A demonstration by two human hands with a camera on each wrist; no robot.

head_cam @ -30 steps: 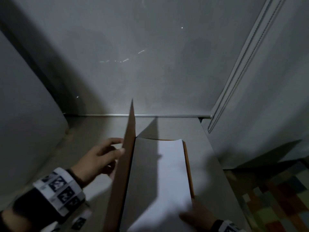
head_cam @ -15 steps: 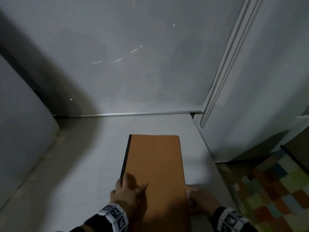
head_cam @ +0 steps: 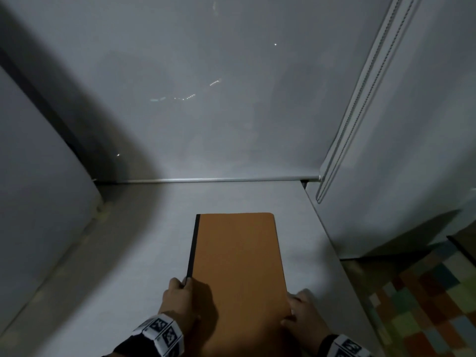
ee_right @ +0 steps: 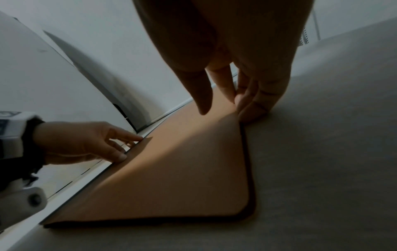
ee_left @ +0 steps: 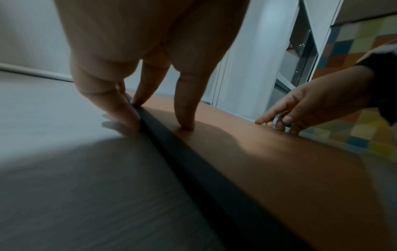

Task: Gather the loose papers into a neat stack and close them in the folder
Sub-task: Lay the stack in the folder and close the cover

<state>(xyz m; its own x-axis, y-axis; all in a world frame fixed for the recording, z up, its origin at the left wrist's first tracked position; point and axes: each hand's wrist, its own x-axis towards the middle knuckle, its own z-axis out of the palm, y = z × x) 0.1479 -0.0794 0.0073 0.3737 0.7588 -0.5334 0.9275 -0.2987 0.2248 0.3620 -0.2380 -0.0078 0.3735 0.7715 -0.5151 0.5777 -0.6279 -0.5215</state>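
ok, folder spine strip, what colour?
Black, along the left edge of the orange-brown folder; the head view shows it best.

Left hand [head_cam: 184, 304]: at 7 o'clock in the head view, back of hand up, fingers extended and pointing toward 12 o'clock. In the left wrist view the fingertips [ee_left: 187, 124] are planted downward, nearly straight, spread slightly apart, the thumb side set lower than the rest. Left wrist: dark sleeve with a white band bearing black square markers.

Right hand [head_cam: 301, 314]: at 5 o'clock in the head view, back of hand up, fingers angled toward 11 o'clock. In the right wrist view the fingers [ee_right: 203, 95] hang downward, loosely straight, thumb alongside them. Right wrist: dark sleeve, same white marker band.

Hands: level with each other, well apart.
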